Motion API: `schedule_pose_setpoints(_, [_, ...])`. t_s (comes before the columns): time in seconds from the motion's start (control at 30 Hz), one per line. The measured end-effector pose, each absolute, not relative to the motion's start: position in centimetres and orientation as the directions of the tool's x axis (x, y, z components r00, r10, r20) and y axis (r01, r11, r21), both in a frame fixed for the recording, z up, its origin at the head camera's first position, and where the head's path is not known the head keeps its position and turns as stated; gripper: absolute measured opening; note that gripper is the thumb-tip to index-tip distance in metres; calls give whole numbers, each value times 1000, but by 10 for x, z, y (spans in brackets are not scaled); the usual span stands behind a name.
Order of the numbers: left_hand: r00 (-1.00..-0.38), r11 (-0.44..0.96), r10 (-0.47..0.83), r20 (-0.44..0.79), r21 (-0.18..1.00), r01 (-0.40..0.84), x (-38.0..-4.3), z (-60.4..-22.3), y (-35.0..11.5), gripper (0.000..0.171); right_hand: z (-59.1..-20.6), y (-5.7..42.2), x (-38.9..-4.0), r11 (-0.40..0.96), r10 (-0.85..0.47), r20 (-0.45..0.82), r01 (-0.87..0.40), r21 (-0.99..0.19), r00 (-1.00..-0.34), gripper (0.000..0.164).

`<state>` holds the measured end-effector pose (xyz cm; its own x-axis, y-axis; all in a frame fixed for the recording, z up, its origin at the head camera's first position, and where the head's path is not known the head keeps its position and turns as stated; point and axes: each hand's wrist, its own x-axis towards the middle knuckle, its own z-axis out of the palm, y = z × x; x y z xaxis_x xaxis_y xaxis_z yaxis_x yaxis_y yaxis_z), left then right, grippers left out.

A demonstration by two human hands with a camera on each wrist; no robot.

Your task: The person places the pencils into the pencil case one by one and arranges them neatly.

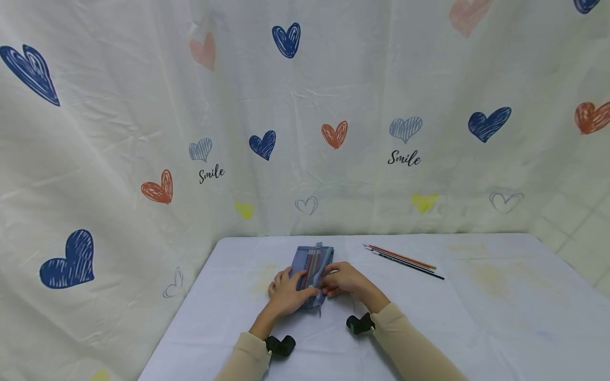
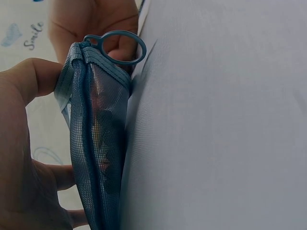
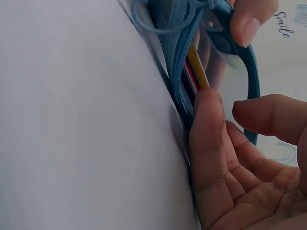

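Observation:
A blue mesh pencil case (image 1: 300,259) lies flat on the table, several slim pencils showing through its top. My left hand (image 1: 287,294) spans it and grips it, fingers toward the left side and thumb at the right edge. In the right wrist view the zipped side gapes. A yellow pencil (image 3: 197,67) and a red one show inside. My right hand (image 1: 347,278) is at this opening, one finger reaching into the gap by the pencils and the thumb held apart from it. A blue zipper ring (image 2: 143,48) hangs at the end of the case.
Loose pencils (image 1: 405,259), one orange-red and others dark, lie side by side to the right of the case. A white cloth covers the table (image 1: 476,328). Behind it hangs a curtain (image 1: 352,185) printed with hearts. A black wrist camera (image 1: 281,346) sits below the left hand.

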<state>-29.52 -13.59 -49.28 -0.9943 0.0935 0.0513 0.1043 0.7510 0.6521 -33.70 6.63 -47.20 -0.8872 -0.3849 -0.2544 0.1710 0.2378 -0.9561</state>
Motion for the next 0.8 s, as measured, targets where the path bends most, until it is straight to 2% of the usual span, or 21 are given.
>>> schedule_pose_setpoints(0.17, [-995, 747, 90, 46, 658, 97, -294, -492, -134, 74, -470, 87, -335, 299, -401, -186, 64, -952, -897, 33])
schedule_pose_setpoints(0.43, [-994, 738, 100, 53, 666, 110, -295, -493, -136, 75, -458, 130, -335, 478, -313, -138, -30, -878, -940, 31])
schedule_pose_setpoints(0.8, [-994, 744, 103, 45, 659, 106, -297, -496, -138, 76, -460, 185, -347, 644, -221, 41, -177, -744, -974, 30])
